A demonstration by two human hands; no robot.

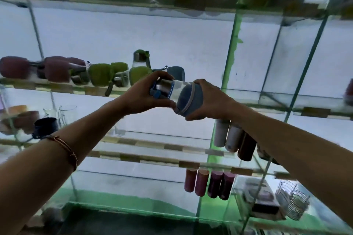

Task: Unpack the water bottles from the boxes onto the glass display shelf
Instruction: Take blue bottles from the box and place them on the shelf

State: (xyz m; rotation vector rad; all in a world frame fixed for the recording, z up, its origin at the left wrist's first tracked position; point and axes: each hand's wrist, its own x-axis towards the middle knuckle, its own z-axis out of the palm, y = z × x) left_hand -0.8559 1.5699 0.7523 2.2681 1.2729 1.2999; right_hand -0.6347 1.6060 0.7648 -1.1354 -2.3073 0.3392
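Water bottle (pixel 175 92) lies sideways between my two hands, raised in front of the glass display shelf (pixel 57 87). My left hand (pixel 147 94) curls round its cap end: the fingers arch over the top of the steel collar and blue lid, and the thumb comes up underneath, so that end sits inside the curl. My right hand (pixel 208 101) grips the other end, where a blue-grey zipped sleeve covers the body; the fingers wrap round the far side of the sleeve and the thumb shows at its lower edge. Between the two grips a short stretch of clear bottle wall is bare. The bottle is held in the air, touching no shelf, just in front of and slightly below the row it faces. On that shelf lie maroon-sleeved bottles (pixel 55 68) at the left, then green-sleeved bottles (pixel 107 73), mostly on their sides, with one green-capped bottle (pixel 140 59) standing upright behind them and a blue-grey sleeved one (pixel 176 72) just behind my left fingers. A thin bangle (pixel 65 149) circles my left forearm. Below my right forearm stand pale and dark tumblers (pixel 233 139), and lower down a row of pink and purple tumblers (pixel 208 183) beside a wire basket (pixel 292 200).
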